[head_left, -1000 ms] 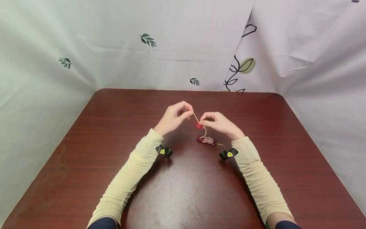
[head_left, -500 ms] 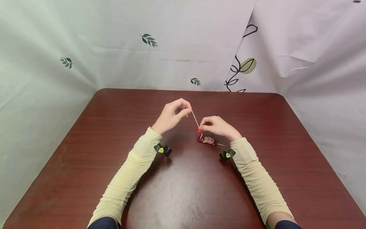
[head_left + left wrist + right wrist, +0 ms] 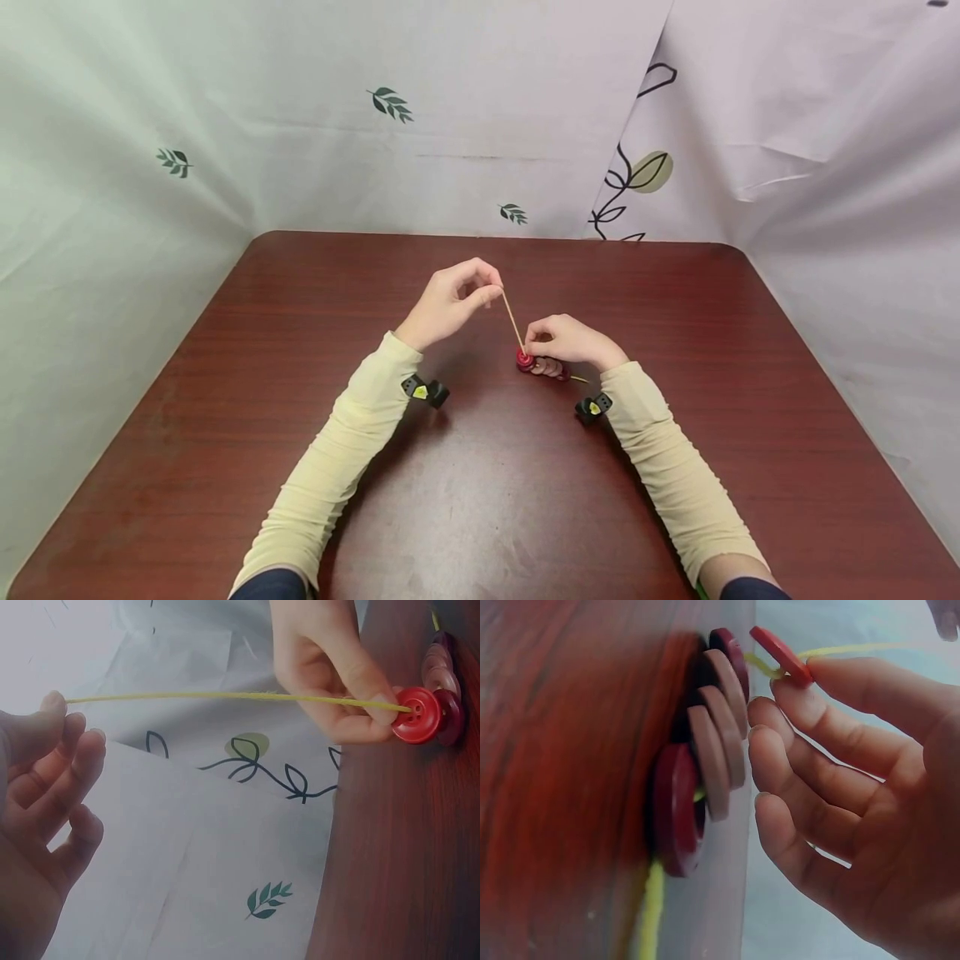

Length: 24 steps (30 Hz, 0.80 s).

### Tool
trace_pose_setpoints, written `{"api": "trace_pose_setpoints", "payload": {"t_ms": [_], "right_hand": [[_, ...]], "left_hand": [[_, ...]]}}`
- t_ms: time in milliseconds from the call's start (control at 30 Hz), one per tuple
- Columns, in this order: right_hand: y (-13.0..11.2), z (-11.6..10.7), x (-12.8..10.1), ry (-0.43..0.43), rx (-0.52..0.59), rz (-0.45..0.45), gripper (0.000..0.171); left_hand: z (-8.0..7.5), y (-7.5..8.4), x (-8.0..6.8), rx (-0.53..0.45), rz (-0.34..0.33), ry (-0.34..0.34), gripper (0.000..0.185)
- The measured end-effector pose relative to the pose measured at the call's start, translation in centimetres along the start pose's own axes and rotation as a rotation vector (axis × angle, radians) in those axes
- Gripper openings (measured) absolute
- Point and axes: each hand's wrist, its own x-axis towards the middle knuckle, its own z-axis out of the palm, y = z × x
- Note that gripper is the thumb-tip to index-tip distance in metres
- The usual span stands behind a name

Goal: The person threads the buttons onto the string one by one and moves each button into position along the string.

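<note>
My left hand pinches one end of a yellow string between thumb and forefinger, drawing it taut toward the right hand. With thumb and forefinger, my right hand pinches the edge of a bright red button, which is threaded on that string. Close beyond it on the same string sits a row of buttons: a dark red button, several pinkish-brown buttons and another dark red button. The string's tail trails out past this row along the table.
Under the hands lies a reddish-brown wooden table with rounded far corners. Pale cloth printed with leaves hangs behind it and at both sides. Each wrist wears a black camera band, the left band and the right band.
The right hand has slid the bright red button down along the string to the row of buttons. The left hand has moved slightly up and left, and the string between the hands is longer.
</note>
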Motion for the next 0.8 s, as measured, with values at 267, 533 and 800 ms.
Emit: {"api": "trace_pose_setpoints", "payload": {"t_ms": [267, 533, 800], "right_hand": [[0.3, 0.3, 0.0, -0.047, 0.079, 0.057, 0.012], [0.6, 0.4, 0.1, -0.068, 0.113, 0.069, 0.013], [1.2, -1.9, -1.7, -0.119, -0.050, 0.034, 0.012]], "left_hand": [[-0.3, 0.2, 0.0, 0.004, 0.020, -0.003, 0.007], [-0.4, 0.0, 0.0, 0.012, 0.028, -0.015, 0.006], [-1.0, -0.3, 0.0, 0.026, 0.015, -0.054, 0.008]]}}
